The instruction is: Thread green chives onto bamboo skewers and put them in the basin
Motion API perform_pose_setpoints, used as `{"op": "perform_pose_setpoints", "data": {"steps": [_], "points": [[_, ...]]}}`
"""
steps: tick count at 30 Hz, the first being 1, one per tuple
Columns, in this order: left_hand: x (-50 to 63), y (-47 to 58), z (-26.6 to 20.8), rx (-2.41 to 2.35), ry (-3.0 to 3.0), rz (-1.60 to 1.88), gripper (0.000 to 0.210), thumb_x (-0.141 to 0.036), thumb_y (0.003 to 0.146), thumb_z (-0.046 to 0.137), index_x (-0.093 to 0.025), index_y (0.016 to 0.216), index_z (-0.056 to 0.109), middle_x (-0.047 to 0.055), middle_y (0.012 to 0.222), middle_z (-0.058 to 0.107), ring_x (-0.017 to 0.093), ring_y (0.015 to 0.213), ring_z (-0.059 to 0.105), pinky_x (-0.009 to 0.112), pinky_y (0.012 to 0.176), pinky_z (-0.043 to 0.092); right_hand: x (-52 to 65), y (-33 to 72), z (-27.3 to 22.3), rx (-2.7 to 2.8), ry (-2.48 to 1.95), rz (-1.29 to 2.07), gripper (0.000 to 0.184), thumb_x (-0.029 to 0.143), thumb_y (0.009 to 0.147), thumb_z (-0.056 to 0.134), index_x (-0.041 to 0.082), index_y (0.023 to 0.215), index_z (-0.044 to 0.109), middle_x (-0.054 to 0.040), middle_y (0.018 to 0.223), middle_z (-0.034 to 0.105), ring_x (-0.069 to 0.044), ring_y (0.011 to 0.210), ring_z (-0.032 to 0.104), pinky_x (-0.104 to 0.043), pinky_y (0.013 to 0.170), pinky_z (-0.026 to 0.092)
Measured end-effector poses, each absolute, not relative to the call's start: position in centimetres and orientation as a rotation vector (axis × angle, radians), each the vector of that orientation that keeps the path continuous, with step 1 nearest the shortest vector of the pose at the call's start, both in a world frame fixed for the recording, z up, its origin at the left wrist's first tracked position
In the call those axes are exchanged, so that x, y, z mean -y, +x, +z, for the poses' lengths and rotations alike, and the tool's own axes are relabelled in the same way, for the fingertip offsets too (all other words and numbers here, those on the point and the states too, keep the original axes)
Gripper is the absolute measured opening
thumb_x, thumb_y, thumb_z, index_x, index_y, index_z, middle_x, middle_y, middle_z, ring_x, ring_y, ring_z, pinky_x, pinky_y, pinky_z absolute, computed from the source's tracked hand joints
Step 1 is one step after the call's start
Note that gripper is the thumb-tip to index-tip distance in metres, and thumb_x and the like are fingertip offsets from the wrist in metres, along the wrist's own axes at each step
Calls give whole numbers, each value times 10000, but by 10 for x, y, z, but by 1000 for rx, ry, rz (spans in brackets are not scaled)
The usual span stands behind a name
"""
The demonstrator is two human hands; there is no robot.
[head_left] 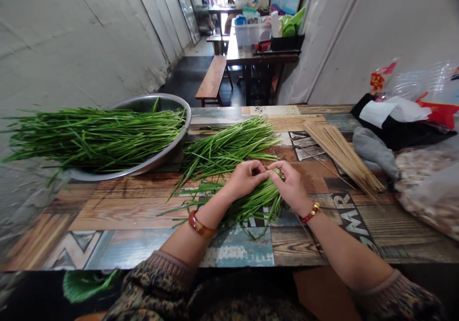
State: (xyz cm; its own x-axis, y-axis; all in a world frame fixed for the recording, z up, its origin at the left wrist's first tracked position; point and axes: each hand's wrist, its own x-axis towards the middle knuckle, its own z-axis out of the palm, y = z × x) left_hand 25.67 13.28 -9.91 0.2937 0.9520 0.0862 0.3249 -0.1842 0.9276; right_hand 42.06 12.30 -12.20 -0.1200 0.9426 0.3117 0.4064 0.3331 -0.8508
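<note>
My left hand [247, 177] is closed in a pinch, thumb and fingertips meeting at the pale ends of some garlic chives [256, 200]. Facing it, my right hand [291, 186] pinches the same stalk ends, and the fingertips of both hands almost touch. A thin bamboo skewer seems to slant from beneath my right hand toward the table's front edge; its upper part is hidden. Just beyond my hands lies a loose pile of chives [229, 144]. Many bamboo skewers [342, 154] lie in a fanned heap to the right.
On the left, a metal basin [184, 134] holds a big heap of chives reaching over its rim. At right are a grey cloth-like bundle [375, 151], a black bag [405, 132] and a clear bag of pale pieces [426, 182]. A bench [213, 77] stands beyond the patterned table [122, 211].
</note>
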Motion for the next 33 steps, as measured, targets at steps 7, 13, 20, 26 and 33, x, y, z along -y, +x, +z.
{"op": "perform_pose_setpoints", "data": {"steps": [7, 13, 20, 26, 33], "points": [[-143, 241, -92, -1292, 1819, 993, 167, -244, 819, 590, -148, 918, 685, 35, 822, 684, 143, 755, 603, 252, 705, 453, -125, 420, -121, 1635, -1190, 850, 194, 343, 836, 542, 198, 946, 610, -44, 938, 670, -190, 878, 613, -326, 810, 457], [-163, 232, -85, -1653, 2238, 927, 144, -215, 845, 568, -175, 908, 691, 56, 847, 666, 185, 816, 588, 314, 778, 449, -126, 421, -121, 1607, -1190, 902, 213, 363, 835, 552, 206, 950, 639, -45, 980, 688, -205, 946, 623, -347, 869, 447], [-188, 252, -85, -1989, 2455, 612, 195, -295, 845, 596, -197, 985, 692, 105, 991, 647, 266, 956, 548, 378, 797, 412, -127, 421, -120, 1603, -1188, 895, 217, 368, 837, 553, 202, 939, 647, -48, 975, 695, -202, 935, 628, -351, 865, 450], [-201, 253, -94, -1981, 2427, 704, 83, -231, 812, 615, -190, 790, 683, 96, 894, 632, 252, 912, 551, 370, 780, 410, -127, 421, -119, 1591, -1184, 886, 208, 356, 834, 549, 202, 930, 652, -45, 958, 700, -200, 906, 633, -348, 839, 455], [-187, 243, -86, -1406, 1871, 1088, 66, -199, 762, 604, -155, 713, 613, 2, 665, 606, 120, 621, 544, 245, 609, 433, -125, 421, -116, 1577, -1190, 868, 206, 347, 825, 548, 204, 921, 660, -43, 937, 707, -195, 872, 635, -340, 818, 461]]}}
